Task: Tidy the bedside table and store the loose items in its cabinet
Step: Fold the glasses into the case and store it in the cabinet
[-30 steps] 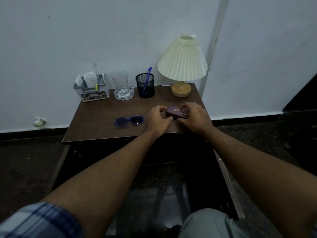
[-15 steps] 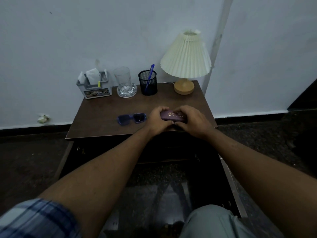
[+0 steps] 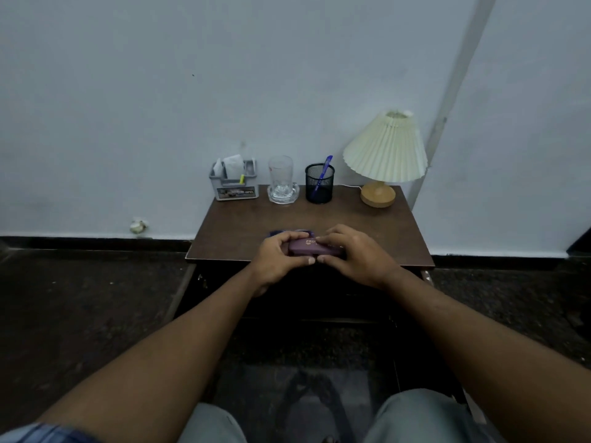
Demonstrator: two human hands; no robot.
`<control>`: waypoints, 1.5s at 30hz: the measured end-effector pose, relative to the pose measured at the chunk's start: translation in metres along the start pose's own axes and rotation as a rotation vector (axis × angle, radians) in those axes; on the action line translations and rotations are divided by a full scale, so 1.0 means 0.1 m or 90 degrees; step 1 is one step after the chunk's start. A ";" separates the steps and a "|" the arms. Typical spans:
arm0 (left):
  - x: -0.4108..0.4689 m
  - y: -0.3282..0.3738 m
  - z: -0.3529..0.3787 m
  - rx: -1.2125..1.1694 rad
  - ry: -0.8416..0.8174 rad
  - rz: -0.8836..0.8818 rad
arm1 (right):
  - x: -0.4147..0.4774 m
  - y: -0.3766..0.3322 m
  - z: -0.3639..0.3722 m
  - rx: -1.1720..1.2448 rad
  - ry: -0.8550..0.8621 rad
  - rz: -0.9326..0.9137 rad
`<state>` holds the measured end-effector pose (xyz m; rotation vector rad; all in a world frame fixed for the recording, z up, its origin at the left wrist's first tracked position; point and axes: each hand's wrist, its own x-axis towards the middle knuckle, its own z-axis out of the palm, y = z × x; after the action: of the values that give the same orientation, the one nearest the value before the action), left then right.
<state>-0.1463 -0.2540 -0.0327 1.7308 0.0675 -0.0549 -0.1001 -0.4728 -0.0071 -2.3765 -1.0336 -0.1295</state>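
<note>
Lifted purple case (image 3: pixel 315 247) toward us; left hand (image 3: pixel 277 262) and right hand (image 3: pixel 356 255) clamp its ends, long axis crosswise, sunglasses (image 3: pixel 289 233) just behind.

We've got a plain pale blue-grey wall (image 3: pixel 160 107) with a dark skirting strip (image 3: pixel 80 243) along the bottom, and a dark speckled floor (image 3: pixel 64 314). Lighting's pretty dim. A pale vertical strip (image 3: pixel 447 100) runs up the wall on the right.
</note>
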 end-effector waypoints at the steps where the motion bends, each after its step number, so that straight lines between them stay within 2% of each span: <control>1: -0.04 0.01 -0.04 0.002 -0.001 0.011 | 0.04 -0.05 -0.03 0.015 0.014 0.006; 5: -0.16 0.08 -0.11 -0.060 0.025 0.038 | 0.24 -0.13 -0.15 0.099 0.086 0.120; 9: -0.29 0.07 -0.09 -0.078 -0.003 0.031 | 0.31 -0.10 -0.12 0.133 0.083 0.193; 19: -0.54 -0.40 -0.28 -0.097 0.001 -0.053 | 0.34 -0.09 0.29 0.168 -0.069 0.210; 22: -0.51 -0.47 -0.35 -0.094 0.008 -0.063 | 0.41 -0.07 0.36 0.176 -0.034 0.233; 28: -0.42 -0.55 -0.40 -0.077 0.025 -0.058 | 0.66 0.05 0.51 0.078 0.052 0.249; 35: -0.41 -0.68 -0.34 -0.083 0.049 -0.064 | 0.99 0.18 0.79 0.020 0.009 0.209; 45: -0.40 -0.82 -0.19 -0.110 0.033 -0.069 | 1.11 0.24 0.97 -0.029 -0.061 0.221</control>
<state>-0.1920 -0.2227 -0.1070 1.5551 0.1982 -0.0812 -0.0169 -0.3643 -0.0672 -2.5836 -0.6484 0.0895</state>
